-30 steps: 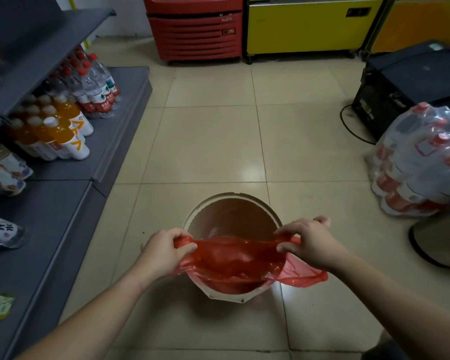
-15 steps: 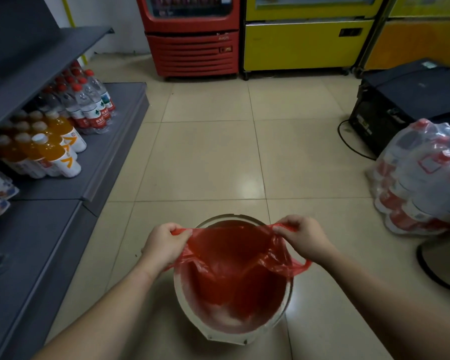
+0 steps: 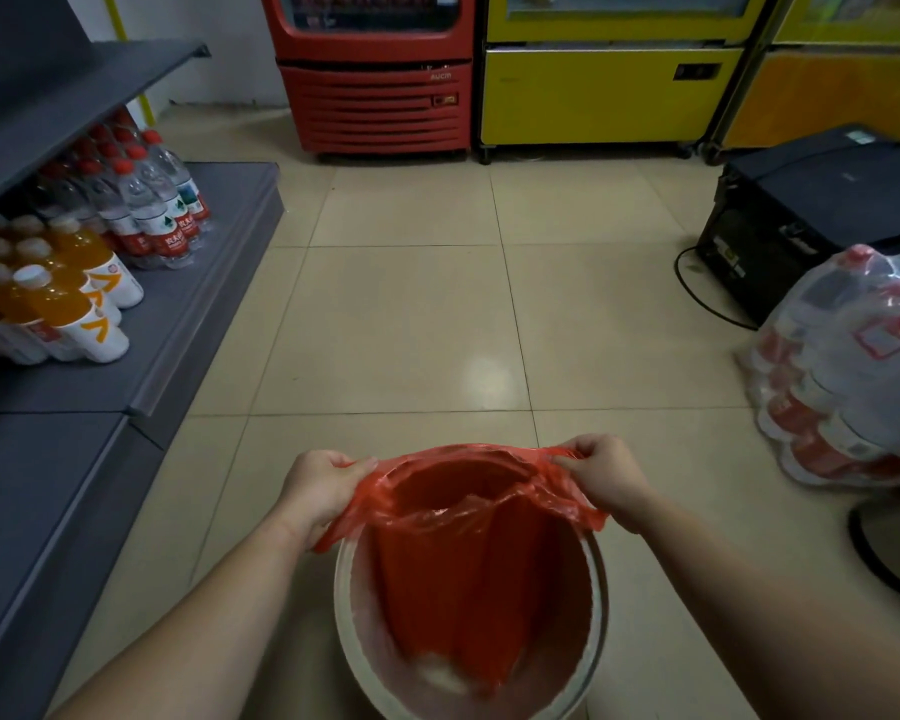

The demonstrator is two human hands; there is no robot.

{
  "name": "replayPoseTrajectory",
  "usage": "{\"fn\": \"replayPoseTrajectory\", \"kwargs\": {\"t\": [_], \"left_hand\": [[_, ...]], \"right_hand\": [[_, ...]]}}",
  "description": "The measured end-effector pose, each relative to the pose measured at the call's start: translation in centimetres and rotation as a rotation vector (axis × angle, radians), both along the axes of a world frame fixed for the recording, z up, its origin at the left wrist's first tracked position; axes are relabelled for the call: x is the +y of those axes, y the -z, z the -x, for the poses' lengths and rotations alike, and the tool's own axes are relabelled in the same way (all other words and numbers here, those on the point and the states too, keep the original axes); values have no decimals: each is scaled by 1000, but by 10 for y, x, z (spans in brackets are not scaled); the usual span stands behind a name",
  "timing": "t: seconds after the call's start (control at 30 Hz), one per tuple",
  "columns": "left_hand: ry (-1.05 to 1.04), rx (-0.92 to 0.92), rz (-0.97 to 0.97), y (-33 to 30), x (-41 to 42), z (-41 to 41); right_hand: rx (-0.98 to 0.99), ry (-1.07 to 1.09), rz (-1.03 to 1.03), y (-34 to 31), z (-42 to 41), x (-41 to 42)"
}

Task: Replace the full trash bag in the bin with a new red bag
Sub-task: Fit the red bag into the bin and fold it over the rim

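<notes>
Bin (image 3: 345,605) near rim cut off

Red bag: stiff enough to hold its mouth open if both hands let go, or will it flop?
Likely flops: the red bag is thin, wrinkled film that sags between the left hand and right hand. Probably very light, since pinches hold it. Its body hangs loose inside the bin, so it may slide in.

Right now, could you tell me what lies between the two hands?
In the head view, the red bag's open mouth stretches between the left hand and right hand.
</notes>
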State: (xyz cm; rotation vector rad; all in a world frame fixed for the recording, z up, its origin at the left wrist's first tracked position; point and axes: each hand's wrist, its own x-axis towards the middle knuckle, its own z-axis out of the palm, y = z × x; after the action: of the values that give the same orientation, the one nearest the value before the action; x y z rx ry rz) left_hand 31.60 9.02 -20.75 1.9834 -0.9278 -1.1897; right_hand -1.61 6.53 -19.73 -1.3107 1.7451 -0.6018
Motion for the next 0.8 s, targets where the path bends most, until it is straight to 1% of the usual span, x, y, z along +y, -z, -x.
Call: {"fn": "replayPoseTrajectory", "kwargs": {"t": [0.17,0.23,0.3,0.33,0.37,0.43,0.47,0.53,0.6,0.67,0.73,0.8], "left_hand": [[15,129,-63,5,9,-6],[18,147,-57,3,14,-6],[24,103,10,-4,21,-4],[44,15,64,-8,26,-5],[78,-105,128,-14,32,-8],[165,-284,289,-27,45,-14],[223,-318,357,-33,53,-17],[339,-335,400,-41,66,-22],[420,-334,358,-46,78,-26],[443,-332,302,-48,89,-27],[414,-330,276,-47,96,-27],[382,-339,286,-44,100,-26]], "right_hand": [[-56,-11,-48,11,11,7],[-94,-34,-56,11,16,13],[-187,-28,-52,4,18,18],[-198,-21,-17,0,20,22],[-126,-26,66,-5,23,26],[143,-92,313,-15,31,34],[255,-152,450,-19,35,40],[360,-305,651,-27,41,51],[385,-475,735,-29,46,63],[431,-577,764,-27,49,68],[491,-569,792,-24,48,68],[518,-517,857,-20,43,67]]}}
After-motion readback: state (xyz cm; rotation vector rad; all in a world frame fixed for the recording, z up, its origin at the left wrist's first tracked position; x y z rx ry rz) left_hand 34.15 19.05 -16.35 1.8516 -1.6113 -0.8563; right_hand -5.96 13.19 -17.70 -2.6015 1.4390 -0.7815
